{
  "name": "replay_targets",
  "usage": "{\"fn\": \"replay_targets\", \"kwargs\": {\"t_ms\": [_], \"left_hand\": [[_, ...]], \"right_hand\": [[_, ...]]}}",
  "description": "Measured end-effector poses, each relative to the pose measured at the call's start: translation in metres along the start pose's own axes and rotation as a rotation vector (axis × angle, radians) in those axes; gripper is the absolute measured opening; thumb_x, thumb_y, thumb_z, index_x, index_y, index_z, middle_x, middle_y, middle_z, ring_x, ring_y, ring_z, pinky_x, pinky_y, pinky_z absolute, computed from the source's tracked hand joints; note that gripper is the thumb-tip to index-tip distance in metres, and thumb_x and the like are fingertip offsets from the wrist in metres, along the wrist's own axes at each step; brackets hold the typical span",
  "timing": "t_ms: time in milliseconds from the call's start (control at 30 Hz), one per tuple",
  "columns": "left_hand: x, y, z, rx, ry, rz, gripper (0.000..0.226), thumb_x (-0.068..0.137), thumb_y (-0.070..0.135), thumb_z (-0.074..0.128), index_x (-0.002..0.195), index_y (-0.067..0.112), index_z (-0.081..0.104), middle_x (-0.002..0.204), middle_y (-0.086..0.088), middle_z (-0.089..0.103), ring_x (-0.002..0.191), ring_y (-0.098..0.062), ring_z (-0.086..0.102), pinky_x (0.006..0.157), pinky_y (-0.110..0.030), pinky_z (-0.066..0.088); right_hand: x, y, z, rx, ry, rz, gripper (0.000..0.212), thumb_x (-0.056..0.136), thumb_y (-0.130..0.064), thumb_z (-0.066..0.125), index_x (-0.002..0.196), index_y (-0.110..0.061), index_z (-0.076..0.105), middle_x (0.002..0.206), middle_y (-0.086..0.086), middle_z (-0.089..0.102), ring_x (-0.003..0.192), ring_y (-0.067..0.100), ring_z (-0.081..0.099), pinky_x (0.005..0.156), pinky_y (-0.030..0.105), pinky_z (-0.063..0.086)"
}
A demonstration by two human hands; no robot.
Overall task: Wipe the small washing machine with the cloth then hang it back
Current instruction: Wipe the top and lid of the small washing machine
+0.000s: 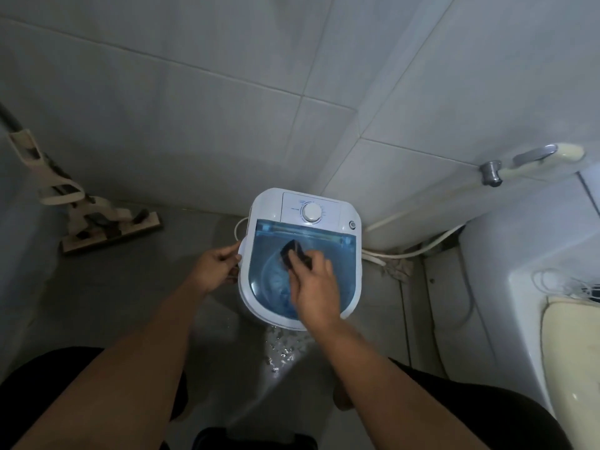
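A small white washing machine [349, 277] with a see-through blue lid and a round dial stands on the floor against the tiled wall. My right hand [313, 289] rests on the blue lid and presses a dark cloth [292, 253] against it, fingers closed over the cloth. My left hand [216, 266] grips the machine's left side handle.
A flat mop [97, 219] leans in the left corner. White hoses [412, 251] run along the floor to the right of the machine. A toilet [571, 352] and cistern stand at the right. Water glints on the grey floor [282, 349] below the machine.
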State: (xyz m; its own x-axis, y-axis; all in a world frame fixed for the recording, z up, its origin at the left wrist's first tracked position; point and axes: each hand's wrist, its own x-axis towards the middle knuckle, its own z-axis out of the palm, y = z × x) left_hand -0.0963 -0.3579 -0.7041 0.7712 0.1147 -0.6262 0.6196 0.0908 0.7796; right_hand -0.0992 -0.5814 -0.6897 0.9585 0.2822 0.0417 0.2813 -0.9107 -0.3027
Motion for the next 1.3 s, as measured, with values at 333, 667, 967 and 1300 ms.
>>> {"fn": "replay_targets", "kwargs": {"t_ms": [333,667,967,1300], "left_hand": [[-0.003,0.002,0.004,0.006,0.011,0.001,0.041,0.101,0.012,0.053,0.141,0.022,0.055,0.101,-0.017,0.066,0.077,-0.018,0.064,0.059,-0.018,0.058],[0.000,0.000,0.006,-0.006,0.023,-0.025,0.040,0.101,0.013,0.054,0.140,0.023,0.058,0.093,-0.011,0.068,0.076,-0.017,0.064,0.064,-0.023,0.057],[-0.005,0.008,0.008,0.027,0.015,-0.043,0.040,0.102,0.015,0.053,0.141,0.022,0.056,0.108,-0.016,0.067,0.080,-0.018,0.064,0.071,-0.028,0.056],[-0.010,0.009,0.011,0.024,0.037,-0.053,0.040,0.102,0.014,0.051,0.140,0.024,0.057,0.108,-0.013,0.068,0.078,-0.014,0.066,0.079,-0.031,0.055]], "right_hand": [[-0.003,0.039,-0.050,0.216,-0.108,-0.212,0.043,0.099,-0.028,0.060,0.142,-0.026,0.060,0.127,0.007,0.055,0.109,0.027,0.058,0.092,0.039,0.054],[-0.011,0.059,-0.013,0.127,0.208,0.365,0.041,0.100,-0.029,0.057,0.140,-0.026,0.061,0.125,0.008,0.054,0.106,0.027,0.052,0.090,0.038,0.053],[-0.017,0.020,-0.022,0.273,-0.131,-0.128,0.042,0.098,-0.029,0.063,0.140,-0.027,0.060,0.124,0.001,0.052,0.111,0.025,0.056,0.091,0.044,0.056],[-0.089,0.047,-0.002,0.119,0.143,0.300,0.044,0.100,-0.037,0.053,0.144,-0.036,0.055,0.131,0.004,0.049,0.112,0.023,0.051,0.084,0.042,0.057]]}}
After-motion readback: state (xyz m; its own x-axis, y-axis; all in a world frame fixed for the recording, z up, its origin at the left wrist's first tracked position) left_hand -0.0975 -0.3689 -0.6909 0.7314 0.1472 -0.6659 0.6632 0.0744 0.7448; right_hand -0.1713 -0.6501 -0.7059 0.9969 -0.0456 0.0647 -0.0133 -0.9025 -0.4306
